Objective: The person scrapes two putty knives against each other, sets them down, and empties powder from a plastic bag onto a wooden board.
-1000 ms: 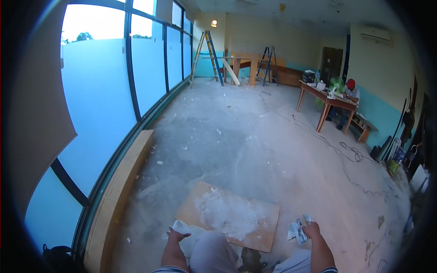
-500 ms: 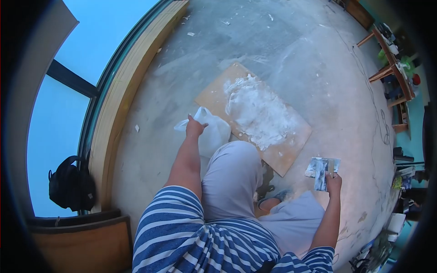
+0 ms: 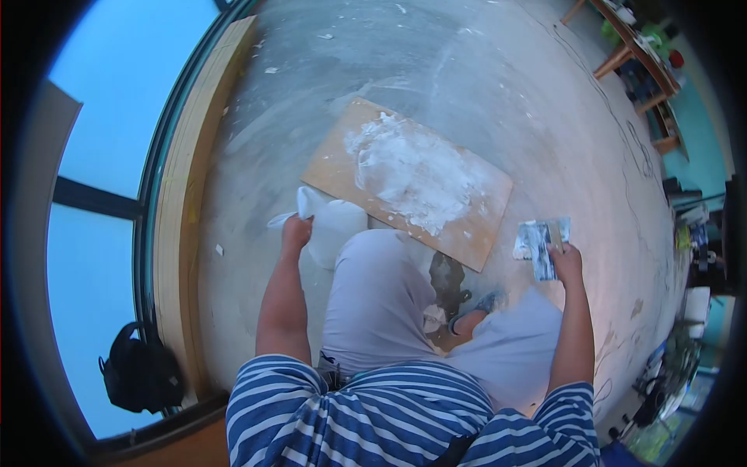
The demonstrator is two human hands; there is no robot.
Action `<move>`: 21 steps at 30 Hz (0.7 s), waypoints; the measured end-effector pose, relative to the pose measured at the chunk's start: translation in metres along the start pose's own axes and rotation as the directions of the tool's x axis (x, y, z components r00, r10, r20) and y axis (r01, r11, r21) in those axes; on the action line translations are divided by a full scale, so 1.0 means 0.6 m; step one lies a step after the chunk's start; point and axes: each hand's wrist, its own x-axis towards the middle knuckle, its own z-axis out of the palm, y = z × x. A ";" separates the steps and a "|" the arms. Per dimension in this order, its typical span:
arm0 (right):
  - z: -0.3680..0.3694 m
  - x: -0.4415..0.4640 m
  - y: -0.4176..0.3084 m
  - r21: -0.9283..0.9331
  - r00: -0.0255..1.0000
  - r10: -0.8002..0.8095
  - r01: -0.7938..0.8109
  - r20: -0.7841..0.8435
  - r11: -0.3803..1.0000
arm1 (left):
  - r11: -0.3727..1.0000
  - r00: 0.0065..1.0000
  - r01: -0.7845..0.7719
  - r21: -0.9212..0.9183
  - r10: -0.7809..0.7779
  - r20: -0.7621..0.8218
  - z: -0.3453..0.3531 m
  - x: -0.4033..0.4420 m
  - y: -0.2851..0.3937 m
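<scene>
In the head view, my left hand (image 3: 296, 233) is closed on the gathered top of a white plastic bag (image 3: 340, 227). The bag hangs low beside my knee and near a board's left edge. My right hand (image 3: 566, 261) grips flat plastering trowels (image 3: 542, 238) out to the right; their metal blades overlap and are smeared with white. How many there are I cannot tell for certain. Between my hands and farther forward, a wooden board (image 3: 482, 251) lies on the floor. White powdery plaster (image 3: 416, 175) is spread over much of it.
A wooden ledge (image 3: 183, 194) runs beneath the window on the left, with a black backpack (image 3: 140, 370) near it. A wooden table (image 3: 634, 50) stands far right, and a cable (image 3: 615, 117) trails over the floor. A wet dark patch (image 3: 449, 284) shows by my foot.
My left hand has drawn back slightly toward me with the bag, whose top now stands up above the fist. The view has shifted. My right hand still holds the trowels.
</scene>
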 end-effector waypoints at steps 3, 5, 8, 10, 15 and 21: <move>-0.008 -0.017 -0.031 0.057 0.999 -0.008 0.011 -0.043 0.998 | 0.999 0.993 -0.053 -0.003 0.052 -0.102 -0.039 -0.013 -0.025; -0.011 -0.032 -0.059 0.114 0.998 0.040 -0.033 -0.054 0.993 | 0.995 0.981 -0.095 0.033 0.099 -0.165 -0.058 -0.024 -0.041; -0.003 -0.029 -0.064 0.125 0.997 0.038 -0.028 -0.074 0.992 | 0.842 0.901 -0.300 0.448 0.405 -0.157 -0.084 -0.040 -0.081; 0.006 -0.031 -0.060 0.083 0.992 -0.010 0.020 -0.125 0.996 | 0.803 0.892 -0.259 0.537 0.412 -0.186 -0.091 -0.036 -0.131; -0.004 -0.033 -0.067 0.085 0.992 -0.015 0.026 -0.121 0.996 | 0.794 0.994 0.060 0.605 0.008 -0.110 -0.153 -0.018 -0.179; 0.000 -0.021 -0.048 0.131 0.995 0.031 -0.019 -0.093 0.991 | 0.759 0.995 0.073 0.648 -0.096 0.001 -0.244 0.150 0.036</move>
